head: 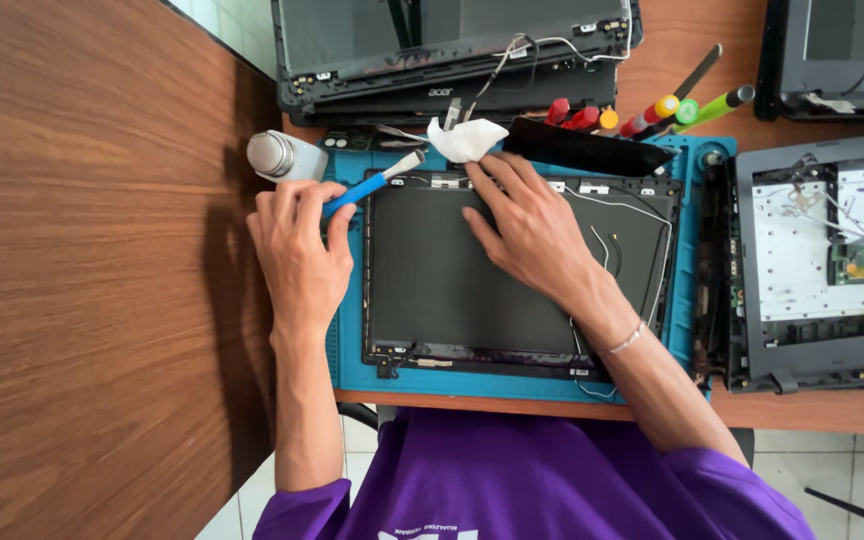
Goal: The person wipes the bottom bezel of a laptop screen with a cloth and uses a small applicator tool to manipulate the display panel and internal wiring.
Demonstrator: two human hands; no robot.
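Wooden counter [72, 280] is taking up the left side and running under everything. Blue work mat [347, 375] is lying on it in front of the person, carrying a dark laptop lid panel [452, 280] with thin white and black wires [642, 215] running along its right edge. Another opened laptop [432, 60] is sitting above the mat, a stripped laptop base [822, 260] is lying to the right, just beside the mat. Black cloth strip [587, 147] is lying across the mat's top edge, with coloured screwdrivers [672, 108] behind it. Right hand [527, 225] is resting flat on the panel's upper middle, fingers spread, fingertips touching a white tissue [465, 138] at the top edge, not gripping anything. Left hand [297, 250] is sitting at the mat's left edge, fingers curled around a blue-handled brush [372, 183], its white tip pointing up-right toward the tissue. Small silver-capped bottle [277, 155] is lying just above the left hand.
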